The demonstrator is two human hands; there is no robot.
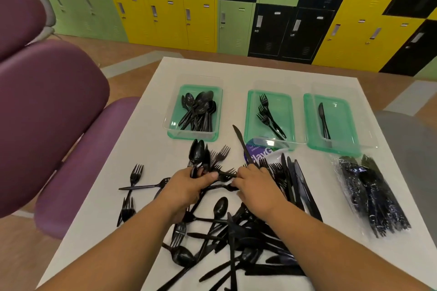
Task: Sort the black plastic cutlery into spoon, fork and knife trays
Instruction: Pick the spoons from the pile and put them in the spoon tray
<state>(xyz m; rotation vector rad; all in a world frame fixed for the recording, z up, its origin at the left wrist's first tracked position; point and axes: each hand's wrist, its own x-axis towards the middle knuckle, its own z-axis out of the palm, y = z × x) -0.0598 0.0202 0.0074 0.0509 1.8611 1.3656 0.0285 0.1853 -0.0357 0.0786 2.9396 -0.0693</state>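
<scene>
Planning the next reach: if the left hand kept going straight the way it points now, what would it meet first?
Probably the spoon tray. The left hand, gripping a bunch of spoons, points up-table, and the tray's near wall lies just beyond the spoon bowls. Depth is uncertain.

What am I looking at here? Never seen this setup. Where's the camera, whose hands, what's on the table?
There is no robot: one head-worn camera looks down at a person's bare hands. On the white table stand three green trays: the spoon tray at left, the fork tray in the middle, and the knife tray at right, holding one knife. A loose pile of black cutlery lies nearer the camera, and a wrapped bundle lies at right. The left hand grips several spoons. The right hand grips a knife.
</scene>
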